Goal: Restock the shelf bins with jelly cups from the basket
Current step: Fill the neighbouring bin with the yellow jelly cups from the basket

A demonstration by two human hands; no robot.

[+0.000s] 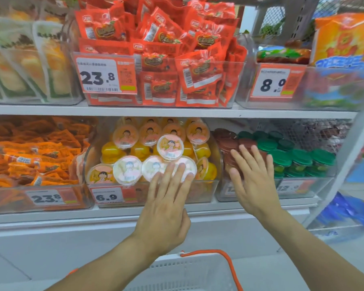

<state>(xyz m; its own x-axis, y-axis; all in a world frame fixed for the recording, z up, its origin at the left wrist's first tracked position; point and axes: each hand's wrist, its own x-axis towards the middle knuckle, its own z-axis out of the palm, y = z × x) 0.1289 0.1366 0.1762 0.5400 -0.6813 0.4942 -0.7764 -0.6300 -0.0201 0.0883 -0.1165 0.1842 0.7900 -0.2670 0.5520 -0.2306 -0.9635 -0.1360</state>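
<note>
Head camera view of a shop shelf, centred on a clear jelly cup bin (200, 191) with a 6.9 price tag (108, 196). Inside it, yellow and pale pink jelly cups (170, 147) are stacked with their lids facing out. Reaching to the bin's front, the left hand (166, 208) has straight, spread fingers touching the pink cups and grips nothing. Right of the bin, the right hand (253, 181) lies flat and spread against brown-lidded jars (227, 143), holding nothing. Below the bin, a white basket (185, 274) with an orange handle sits at the bottom edge.
</note>
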